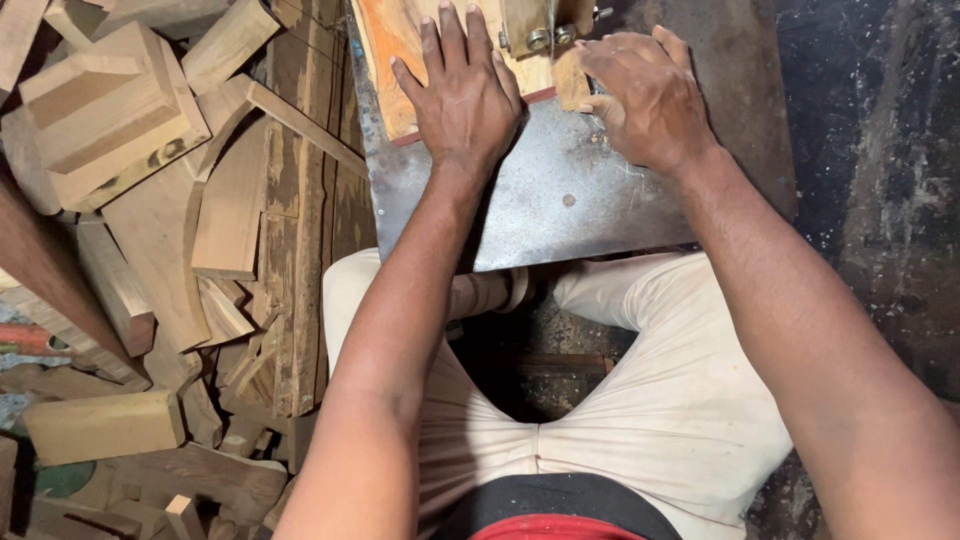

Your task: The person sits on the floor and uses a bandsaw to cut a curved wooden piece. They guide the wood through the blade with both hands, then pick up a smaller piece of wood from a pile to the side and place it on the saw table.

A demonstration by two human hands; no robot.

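Far left, a heap of cut wood blocks [110, 110] and offcuts fills the floor beside the worktop, piled right up to a long plank [300, 250] standing against the worktop's left edge, so there is no free room on that side. Next, the left hand [462, 95] lies flat, fingers spread wide, palm pressing an orange wooden board [385, 50] down onto the grey metal worktop [560, 210]; it holds nothing, it just pins the board. The board's near edge, with a red strip, sits just beyond the wrist, and bare metal runs from there to the worktop's front edge above the person's knees. A wooden piece with 2 metal bolts [550, 38] rises between the 2 hands. To the right, the right hand [650, 95] is curled, fingers narrow, tips touching a small wood piece [572, 85] at the board's right edge; whether it truly grips it I cannot tell. My read: work is mid-way, piece seated, nothing finished visible on the metal. Right of the hand the metal lies bare up to dark ground [880, 180].
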